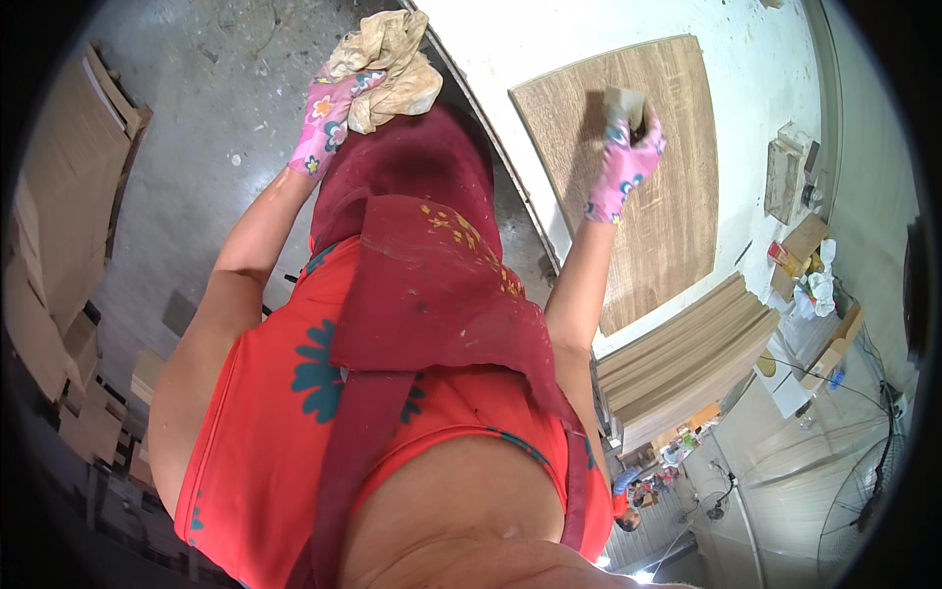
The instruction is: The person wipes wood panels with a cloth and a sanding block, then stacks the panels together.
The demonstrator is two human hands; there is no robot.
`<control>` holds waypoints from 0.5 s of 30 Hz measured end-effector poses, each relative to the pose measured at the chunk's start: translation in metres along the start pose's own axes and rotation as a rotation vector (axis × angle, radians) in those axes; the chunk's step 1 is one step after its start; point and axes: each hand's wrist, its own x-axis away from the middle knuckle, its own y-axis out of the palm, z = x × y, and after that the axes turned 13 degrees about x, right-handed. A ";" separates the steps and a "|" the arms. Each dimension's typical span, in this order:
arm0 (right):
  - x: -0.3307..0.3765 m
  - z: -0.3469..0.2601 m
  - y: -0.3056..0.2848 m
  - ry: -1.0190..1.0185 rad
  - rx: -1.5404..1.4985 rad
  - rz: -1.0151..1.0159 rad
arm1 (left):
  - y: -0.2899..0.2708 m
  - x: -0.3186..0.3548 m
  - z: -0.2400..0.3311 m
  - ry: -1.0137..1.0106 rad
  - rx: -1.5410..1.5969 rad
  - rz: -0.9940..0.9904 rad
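Note:
A crumpled beige cloth (392, 83) is bunched in my left hand (329, 118), which wears a pink flowered glove. That hand is closed on the cloth beside the near edge of the white worktable (481, 34). My right hand (628, 169), in a matching glove, grips a small pale block (625, 100) between thumb and fingers. The block is over the far part of a wood-grain board (677, 206) lying on the table; whether it touches the surface I cannot tell. What the block is made of is unclear.
A stack of wood-grain boards (687, 358) stands right of my body. Large brown panels (74, 177) are piled at the left. On the right lie a grey block-shaped object (788, 177) and assorted clutter (810, 275). A fan (863, 501) and another person (625, 496) are farther off.

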 end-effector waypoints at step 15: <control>0.038 -0.049 -0.021 0.581 -1.571 -0.295 | 0.086 0.024 0.012 -0.037 -0.356 -0.759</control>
